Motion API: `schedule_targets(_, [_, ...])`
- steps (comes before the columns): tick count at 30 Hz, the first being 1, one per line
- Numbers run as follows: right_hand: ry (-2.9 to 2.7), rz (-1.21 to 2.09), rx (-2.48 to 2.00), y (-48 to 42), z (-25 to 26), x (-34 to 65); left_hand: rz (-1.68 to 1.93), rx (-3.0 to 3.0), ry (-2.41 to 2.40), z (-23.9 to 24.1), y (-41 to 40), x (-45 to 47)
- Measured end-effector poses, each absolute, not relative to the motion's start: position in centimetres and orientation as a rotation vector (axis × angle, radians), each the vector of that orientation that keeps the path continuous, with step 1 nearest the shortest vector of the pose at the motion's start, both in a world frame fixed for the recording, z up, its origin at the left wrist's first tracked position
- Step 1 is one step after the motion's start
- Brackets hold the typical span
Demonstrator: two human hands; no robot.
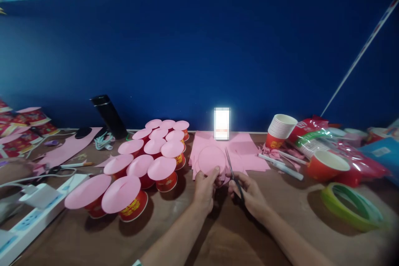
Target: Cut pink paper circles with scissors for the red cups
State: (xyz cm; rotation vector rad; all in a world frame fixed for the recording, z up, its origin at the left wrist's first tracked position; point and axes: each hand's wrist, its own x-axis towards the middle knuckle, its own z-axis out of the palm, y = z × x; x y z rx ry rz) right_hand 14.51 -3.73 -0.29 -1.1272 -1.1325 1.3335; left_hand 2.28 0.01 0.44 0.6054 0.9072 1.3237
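Pink paper disc (pixel 211 158), held at its near edge by the left hand (pixel 205 191), whose thumb lies over the paper with the fingers curled beneath. It sits in front of the person, raised over the near part of a spread of pink paper sheets (pixel 246 149) on the brown counter (pixel 187 241); how far it stands off them cannot be told.

The right hand (pixel 249 195) is closed around the dark handles of a pair of scissors (pixel 231 169). The blades point forward, away from the person, leaning slightly left, and run along just beside the disc's right edge. Whether they touch the paper, or stand a little parted, is too small to tell. Being round, the disc has no long axis; the scissors' length sets the line here. From the right hand, the disc lies forward and to the left; the left hand is the nearer of the two, being on it.

To the left of both hands stand rows of red paper cups (pixel 134 210) topped with pink discs (pixel 121 194). To the right are a stack of paper cups (pixel 280 126) and a roll of tape (pixel 330 203).
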Motion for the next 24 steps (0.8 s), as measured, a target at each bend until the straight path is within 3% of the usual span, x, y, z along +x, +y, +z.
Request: schedule_targets(24, [-1.155, 1.335, -1.132, -3.88, 0.24, 14.51, 1.286, 0.610, 0.911, 0.34, -0.21, 2.21])
